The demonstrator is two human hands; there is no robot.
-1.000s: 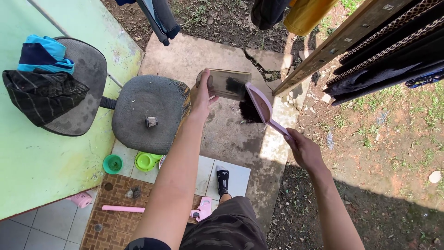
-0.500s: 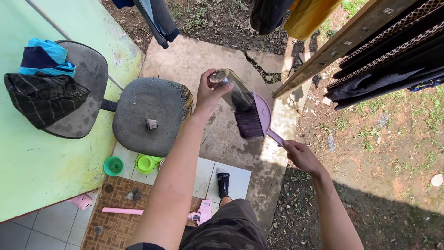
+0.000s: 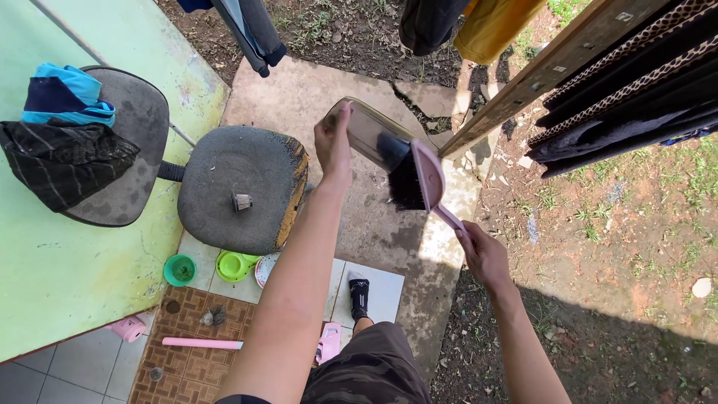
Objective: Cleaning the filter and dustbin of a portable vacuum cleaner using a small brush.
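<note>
My left hand grips a see-through cylindrical canister by its end, holding it out over the cracked concrete slab. My right hand holds the handle of a pink hand brush with black bristles. The bristles press against the canister's open end and partly reach inside it. Both arms stretch out in front of me, above my knee in camouflage shorts and a foot in a black sock.
A worn grey office chair with clothes over its backrest stands left of my arm against a green wall. Green bowls, a pink stick vacuum, hanging laundry and a wooden rail surround me.
The canister has been turned in my left hand, its side now facing up, and the brush has shifted slightly up and right against its open end.
</note>
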